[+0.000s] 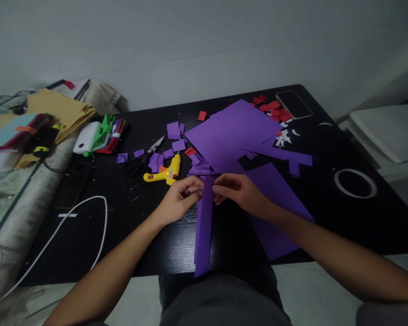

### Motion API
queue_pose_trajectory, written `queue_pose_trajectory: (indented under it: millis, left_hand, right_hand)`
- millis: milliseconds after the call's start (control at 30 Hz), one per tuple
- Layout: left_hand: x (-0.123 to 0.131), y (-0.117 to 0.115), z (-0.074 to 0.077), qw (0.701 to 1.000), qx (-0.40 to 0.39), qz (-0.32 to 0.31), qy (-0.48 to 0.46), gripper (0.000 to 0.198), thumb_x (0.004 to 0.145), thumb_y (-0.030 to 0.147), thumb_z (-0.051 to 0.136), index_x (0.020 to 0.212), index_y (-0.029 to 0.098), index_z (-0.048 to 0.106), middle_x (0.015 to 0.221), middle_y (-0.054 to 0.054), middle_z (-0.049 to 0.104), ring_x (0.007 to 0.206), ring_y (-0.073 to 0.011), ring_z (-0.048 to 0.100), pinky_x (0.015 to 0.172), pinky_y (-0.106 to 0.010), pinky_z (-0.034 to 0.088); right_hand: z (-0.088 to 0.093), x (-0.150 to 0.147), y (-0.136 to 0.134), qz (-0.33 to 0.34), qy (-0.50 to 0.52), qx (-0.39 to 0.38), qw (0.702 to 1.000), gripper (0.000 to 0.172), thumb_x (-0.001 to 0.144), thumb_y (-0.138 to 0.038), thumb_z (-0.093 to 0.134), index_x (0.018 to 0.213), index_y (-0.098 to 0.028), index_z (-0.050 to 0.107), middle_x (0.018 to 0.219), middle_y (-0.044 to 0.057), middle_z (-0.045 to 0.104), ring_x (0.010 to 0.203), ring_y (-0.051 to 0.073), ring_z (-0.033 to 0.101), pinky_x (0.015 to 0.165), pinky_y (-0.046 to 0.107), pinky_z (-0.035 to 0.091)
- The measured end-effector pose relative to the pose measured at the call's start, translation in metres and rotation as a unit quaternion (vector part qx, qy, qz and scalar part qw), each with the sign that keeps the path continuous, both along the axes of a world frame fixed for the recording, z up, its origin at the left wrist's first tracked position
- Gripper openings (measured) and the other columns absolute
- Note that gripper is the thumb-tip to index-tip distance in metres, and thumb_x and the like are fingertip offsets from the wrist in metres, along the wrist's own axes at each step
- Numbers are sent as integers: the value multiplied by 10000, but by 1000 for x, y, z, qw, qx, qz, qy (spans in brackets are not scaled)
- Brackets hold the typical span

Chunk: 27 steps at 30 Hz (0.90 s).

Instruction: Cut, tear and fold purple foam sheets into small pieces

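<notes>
Long purple paper strips (204, 226) lie lengthwise in front of me, their near ends reaching the table's front edge. My left hand (183, 194), a ring on one finger, pinches the left side of the strips close to their far end. On the opposite side my right hand (233, 190) has its thumb and fingers closed at the strip's right edge. Just beyond both hands is a pile of small purple paper pieces (200, 169). A yellow hot glue gun (163, 172) lies left of that pile, with scissors (146, 156) behind it.
Large purple sheets (236, 131) cover the middle and right, near red scraps (272, 108), white scraps (284, 138) and a phone (294, 104). A tape roll (355, 183) lies far right. A white cable (105, 213) crosses the left side, below bundled coloured strips (114, 133).
</notes>
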<state>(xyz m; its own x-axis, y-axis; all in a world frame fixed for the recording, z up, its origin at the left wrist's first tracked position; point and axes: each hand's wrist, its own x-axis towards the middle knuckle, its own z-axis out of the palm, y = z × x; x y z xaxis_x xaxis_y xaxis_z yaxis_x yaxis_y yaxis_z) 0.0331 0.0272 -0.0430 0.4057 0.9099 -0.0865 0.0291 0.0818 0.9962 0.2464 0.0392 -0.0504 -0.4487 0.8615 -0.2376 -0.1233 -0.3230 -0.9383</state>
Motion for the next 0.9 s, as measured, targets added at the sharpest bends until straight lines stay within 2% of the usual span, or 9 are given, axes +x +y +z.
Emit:
queue_pose_trajectory:
  millis: [133, 300, 533, 700, 900]
  left_hand:
    - [2, 0, 3, 1000, 10, -12, 2, 201, 925, 358, 662, 914, 160, 629, 754, 4, 640, 656, -123, 569, 641, -244, 458]
    - [3, 0, 1, 999, 12, 30, 15, 354, 940, 517, 659, 984, 169, 622, 711, 26, 565, 640, -123, 538, 618, -240, 450]
    - [2, 1, -2, 999, 23, 21, 40, 414, 960, 572, 617, 932, 159, 631, 743, 12, 560, 664, -120, 524, 637, -246, 433]
    - [3, 1, -3, 999, 6, 15, 28, 400, 933, 559, 664, 965, 164, 615, 731, 24, 547, 654, -116, 512, 619, -235, 435]
    - [6, 1, -1, 999, -6, 18, 32, 437, 905, 587, 682, 975, 161, 612, 733, 24, 541, 662, -120, 513, 625, -236, 446]
  right_hand:
    - [0, 1, 1, 8, -8, 5, 1000, 345, 735, -455, 879, 809, -163, 711, 685, 3, 717, 626, 133, 694, 643, 283, 612]
    - [-1, -1, -2, -8, -15, -4, 1000, 363, 721, -463, 883, 805, -168, 690, 660, -2, 703, 600, 138, 688, 615, 288, 610]
    - [-1, -2, -2, -28, -17, -5, 999, 375, 712, -479, 880, 797, -171, 686, 661, -12, 686, 595, 132, 678, 598, 284, 616]
    - [-2, -3, -2, -52, -12, -8, 999, 376, 698, -464, 891, 798, -166, 685, 672, -15, 685, 608, 124, 677, 587, 261, 616]
    - [-4, -3, -3, -22, 14, -12, 1000, 356, 654, -366, 936, 835, -174, 696, 717, -12, 713, 653, 132, 691, 585, 261, 623]
